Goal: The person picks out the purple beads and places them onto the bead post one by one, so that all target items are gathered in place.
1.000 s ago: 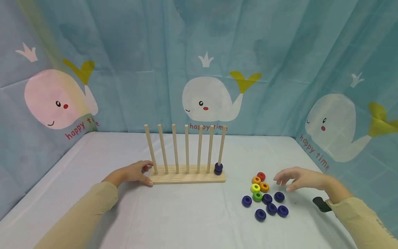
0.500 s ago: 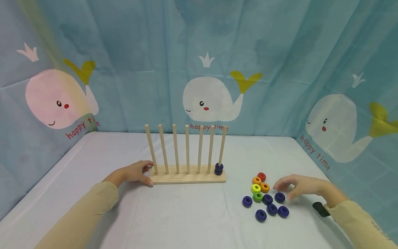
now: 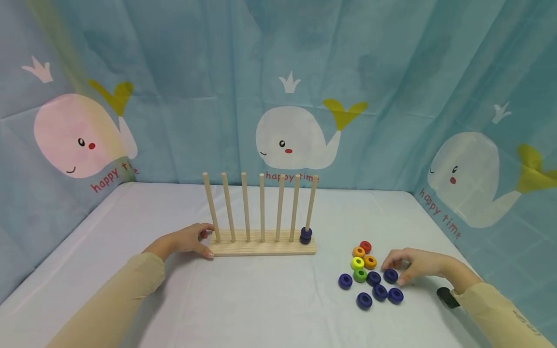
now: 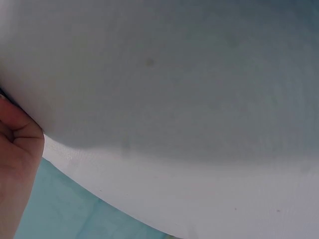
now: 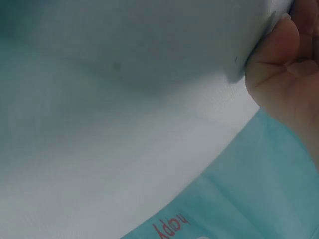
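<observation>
My left hand (image 3: 184,240) grips the left end of a light wooden peg rack (image 3: 261,249), thumb at the front corner and fingers behind. Several upright pegs stand on its base; two dark blue beads (image 3: 306,235) are stacked on the rightmost one. At the right, my right hand (image 3: 419,265) reaches down with thumb and finger at either side of a dark blue bead (image 3: 390,276), which lies on the table. In the right wrist view the thumb (image 5: 279,45) shows, but the bead is mostly out of frame. The left wrist view shows only part of the left hand (image 4: 17,154).
Left of the right hand lie more loose beads: a red bead (image 3: 365,247), two orange, a yellow bead (image 3: 357,263), a green bead (image 3: 359,275) and several dark blue ones. A white cloth covers the table (image 3: 243,304). A blue whale-print curtain (image 3: 196,121) hangs behind.
My right hand has lowered, and its thumb and finger have closed in around a dark blue bead. The left hand stays at the end of the rack.
</observation>
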